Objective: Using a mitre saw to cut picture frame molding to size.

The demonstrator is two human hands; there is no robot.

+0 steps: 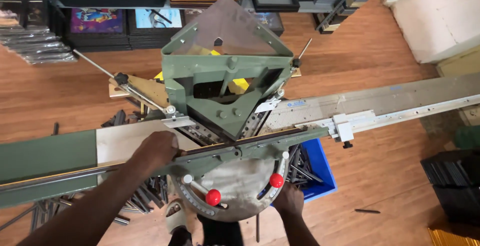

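— Closest to you, what's there?

— Both my forearms, coming up from the bottom edge. My left hand [156,152] lies palm down, knuckles up, with the fingers curled over a long dark moulding [250,140] and pinning it against the fence of the green cutter [227,83].

— And the other one?

— My right hand [288,199] is lower, tucked under the rim of the round base plate [240,183], just beside a red knob [276,180]. Fingers are bent round the edge, but whether they grip anything I cannot tell; they are hidden.

— Where does the moulding run?

— Across the cutter's front, from the left bench over to the metal stop [344,126] on the right rail. A second red knob [213,197] sits between my arms. Offcuts [145,196] are piled on the wooden floor beneath, and a blue bin [320,171] stands behind my right wrist.
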